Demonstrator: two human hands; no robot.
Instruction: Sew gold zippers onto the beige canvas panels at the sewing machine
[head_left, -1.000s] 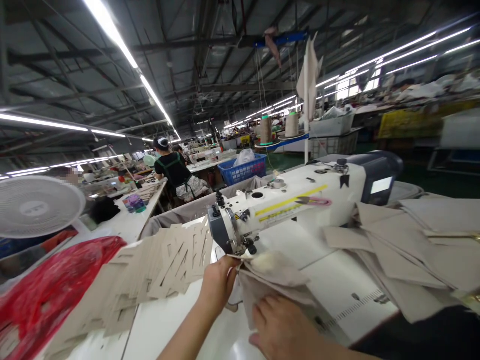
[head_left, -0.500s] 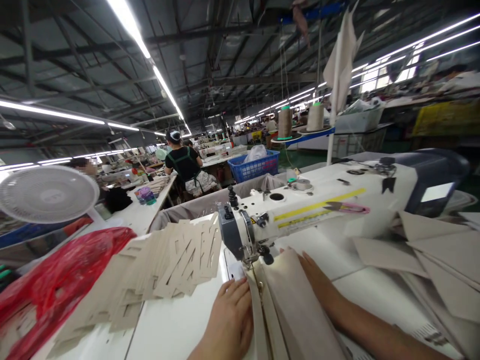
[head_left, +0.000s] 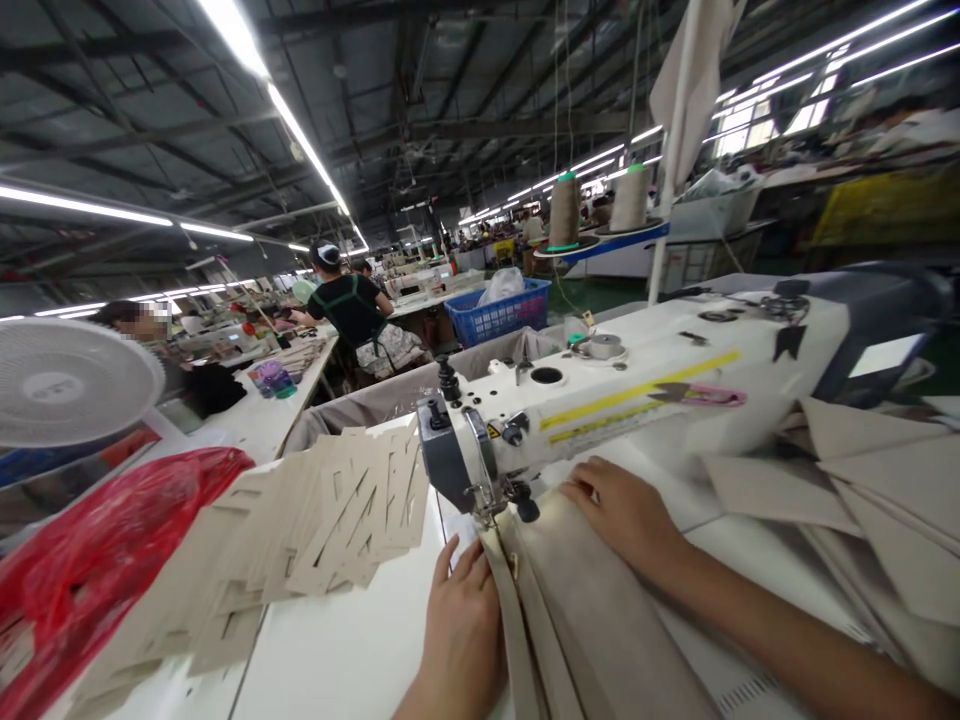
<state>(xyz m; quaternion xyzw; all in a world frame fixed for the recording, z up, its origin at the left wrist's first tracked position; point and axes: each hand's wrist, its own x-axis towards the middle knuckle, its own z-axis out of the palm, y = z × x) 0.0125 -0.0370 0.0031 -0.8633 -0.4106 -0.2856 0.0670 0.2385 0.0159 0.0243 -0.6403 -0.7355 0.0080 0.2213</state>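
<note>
A beige fabric piece (head_left: 600, 600) runs under the presser foot of the white sewing machine (head_left: 637, 400). Along its left side are narrow strips with a zipper (head_left: 515, 568) between them, its small pull brass-coloured. My left hand (head_left: 461, 625) lies beside the left strip, fingers stretched and slightly apart, fingertips close to the presser foot (head_left: 487, 510). On the other side, my right hand (head_left: 626, 510) pinches the fabric's far right edge between thumb and fingers, below the machine arm. Thread snips (head_left: 697, 395) with pink handles rest on the machine arm.
Slotted beige pieces (head_left: 330, 520) are fanned out left of the machine, near a red plastic bag (head_left: 150, 540) and a white fan (head_left: 75, 385). More beige panels (head_left: 885, 500) lie at right. Behind are thread cones (head_left: 564, 212), a blue basket (head_left: 499, 315) and a seated person (head_left: 349, 310).
My right hand has come up from behind the fabric onto its far right edge, now pinching it. My left index finger has lifted apart from the others. The camera view has shifted slightly.
</note>
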